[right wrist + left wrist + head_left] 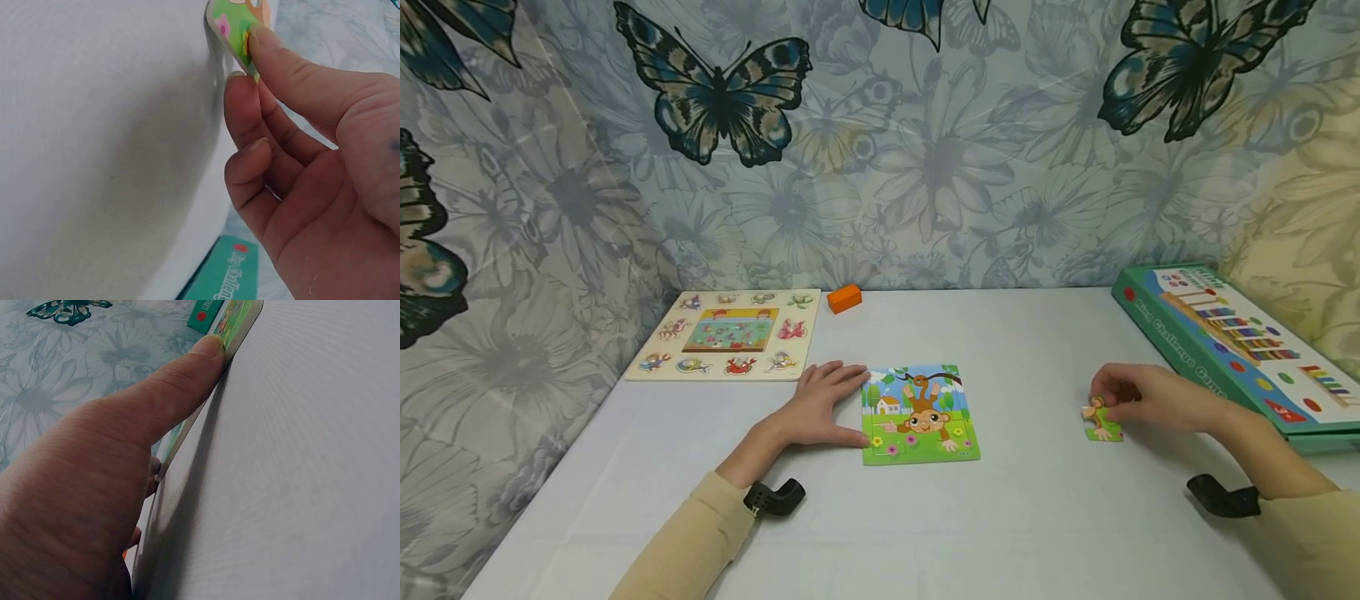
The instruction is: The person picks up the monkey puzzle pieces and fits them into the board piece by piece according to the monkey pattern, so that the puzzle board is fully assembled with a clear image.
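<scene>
A square monkey jigsaw puzzle (917, 417) lies flat on the white table, showing a monkey hanging from a branch over green grass. My left hand (823, 408) rests at its left side with fingers spread; in the left wrist view the thumb (181, 378) touches the board's edge. Off to the right, my right hand (1150, 398) pinches a puzzle piece (1103, 427) with green ground and part of the monkey. Seen from the right wrist, the thumb lies over the face of that piece (232, 31), which also bears a pink flower; the fingers are behind it.
A cream board with sea-animal pictures (658, 346) lies at the back left. Beside it is an orange block (845, 298). A green game box (1232, 342) occupies the right side, close behind my right hand. A butterfly-patterned cloth (940, 208) rises behind the table.
</scene>
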Demonstrator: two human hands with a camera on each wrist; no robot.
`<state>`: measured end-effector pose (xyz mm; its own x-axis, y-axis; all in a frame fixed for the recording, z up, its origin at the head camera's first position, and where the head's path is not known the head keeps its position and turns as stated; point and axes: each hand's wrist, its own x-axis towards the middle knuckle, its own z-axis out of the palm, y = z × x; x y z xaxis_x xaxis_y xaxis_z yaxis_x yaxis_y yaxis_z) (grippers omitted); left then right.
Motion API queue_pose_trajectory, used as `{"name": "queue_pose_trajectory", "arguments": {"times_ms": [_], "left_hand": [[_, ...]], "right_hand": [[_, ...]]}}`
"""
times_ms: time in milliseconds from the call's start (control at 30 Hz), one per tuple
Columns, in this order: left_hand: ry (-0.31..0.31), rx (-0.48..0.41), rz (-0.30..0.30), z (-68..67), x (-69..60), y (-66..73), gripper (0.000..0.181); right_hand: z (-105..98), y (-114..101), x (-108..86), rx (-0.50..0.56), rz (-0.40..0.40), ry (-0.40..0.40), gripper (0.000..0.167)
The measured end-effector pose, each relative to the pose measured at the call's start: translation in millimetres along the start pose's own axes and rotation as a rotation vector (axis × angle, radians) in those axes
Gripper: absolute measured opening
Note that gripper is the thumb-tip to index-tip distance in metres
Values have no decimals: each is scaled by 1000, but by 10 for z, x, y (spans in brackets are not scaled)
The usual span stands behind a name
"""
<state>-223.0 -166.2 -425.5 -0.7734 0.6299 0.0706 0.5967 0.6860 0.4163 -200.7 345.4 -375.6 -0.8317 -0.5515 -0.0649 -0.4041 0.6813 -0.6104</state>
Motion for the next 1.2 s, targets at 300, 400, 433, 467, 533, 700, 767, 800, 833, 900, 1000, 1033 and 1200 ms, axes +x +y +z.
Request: {"name": "queue_pose_trajectory", "arguments": {"times_ms": [300, 400, 433, 467, 533, 700, 767, 800, 833, 900, 1000, 1033, 1200], "left_hand": [[-2, -7, -3, -21, 1, 12, 97], [-3, -8, -4, -25, 1, 16, 97], [-3, -7, -3, -25, 1, 18, 97], [-3, -7, -2, -25, 1, 19, 97], [-4, -6, -1, -23, 1, 20, 97], [-7, -6, -1, -14, -3, 18, 97], [-5, -7, -1, -8, -4, 14, 97], [-4, -4, 1, -5, -5, 12, 98], [-3, -2, 3, -1, -6, 8, 98], [-1, 3, 7, 6, -7, -2, 97], [2, 14, 13, 12, -9, -15, 97], [3, 14, 12, 13, -9, -18, 97], [4, 12, 10, 8, -5, -18, 98]], "right_hand": [[-35, 7, 23, 47, -85, -4, 13], [-32, -43, 51, 82, -106, -4, 13], [-24, -67, 67, 94, -111, -2, 13], [-16, -98, 84, 103, -113, -1, 13], [9, -164, 130, 108, -107, 2, 13], [105, -341, 293, 105, -71, -1, 12], [154, -414, 378, 108, -68, -6, 13], [180, -450, 420, 113, -64, -7, 13], [209, -490, 465, 120, -64, -8, 13], [269, -567, 555, 128, -71, -15, 13], [357, -683, 679, 145, -89, -29, 13], [387, -719, 720, 147, -97, -34, 13], [537, -874, 901, 154, -128, -53, 13]]}}
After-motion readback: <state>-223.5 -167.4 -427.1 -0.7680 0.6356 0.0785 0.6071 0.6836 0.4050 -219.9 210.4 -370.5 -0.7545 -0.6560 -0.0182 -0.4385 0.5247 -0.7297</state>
